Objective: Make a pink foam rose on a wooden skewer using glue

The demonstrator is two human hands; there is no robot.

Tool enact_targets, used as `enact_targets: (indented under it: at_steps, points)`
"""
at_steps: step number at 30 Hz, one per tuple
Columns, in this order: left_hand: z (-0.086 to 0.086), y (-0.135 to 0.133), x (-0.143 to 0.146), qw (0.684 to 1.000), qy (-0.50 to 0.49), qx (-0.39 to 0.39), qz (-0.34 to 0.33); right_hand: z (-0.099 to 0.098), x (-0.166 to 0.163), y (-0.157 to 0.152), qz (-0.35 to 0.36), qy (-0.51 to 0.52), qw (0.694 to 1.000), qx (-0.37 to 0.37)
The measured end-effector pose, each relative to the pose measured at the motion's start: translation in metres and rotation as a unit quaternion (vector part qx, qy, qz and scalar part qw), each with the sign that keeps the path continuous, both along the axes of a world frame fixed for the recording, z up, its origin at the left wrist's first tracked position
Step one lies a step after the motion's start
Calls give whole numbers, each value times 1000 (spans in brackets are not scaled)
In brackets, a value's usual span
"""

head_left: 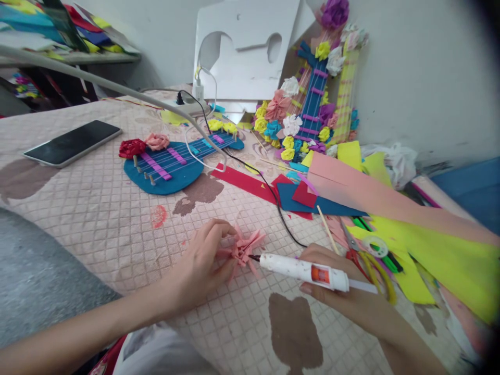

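Note:
My left hand point(205, 263) is closed on a pink paper flower point(244, 247), its fingertips at the left side of the folded petals. In my right hand point(332, 276) is a white hot glue gun point(297, 268) with an orange part on its body and a clear glue stick coming out of the back. The dark nozzle points left and reaches the flower's middle; whether it touches is too small to tell. Beyond my hands lies a blue paper guitar point(167, 166) with strings, purple strips, and red and pink paper flowers on its edge.
A phone point(74, 141) lies at the left. Red paper strips point(246, 183), yellow paper point(449, 260) and scissors point(353, 250) are on the right. A black cord point(279, 203) runs to the glue gun from a power strip point(191, 107). Decorated paper guitars point(312, 104) lean against the wall.

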State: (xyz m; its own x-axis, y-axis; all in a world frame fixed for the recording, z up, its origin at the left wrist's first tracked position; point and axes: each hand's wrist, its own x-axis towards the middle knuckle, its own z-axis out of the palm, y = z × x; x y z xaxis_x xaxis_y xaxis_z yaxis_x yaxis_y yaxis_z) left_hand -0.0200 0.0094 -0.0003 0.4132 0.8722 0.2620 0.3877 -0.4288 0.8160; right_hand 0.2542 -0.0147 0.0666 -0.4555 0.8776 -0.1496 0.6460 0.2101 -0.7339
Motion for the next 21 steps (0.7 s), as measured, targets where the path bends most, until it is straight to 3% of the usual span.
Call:
enact_targets:
  at_steps: [7, 16, 21]
  points:
    - [5, 1, -2, 998, 42, -49, -21, -5, 3, -1, -33, 4, 999, 28]
    - [9, 2, 7, 996, 87, 11, 12, -8, 5, 0, -37, 2, 998, 41]
    - [8, 2, 3, 997, 71, -16, 0, -8, 4, -1, -47, 15, 998, 39]
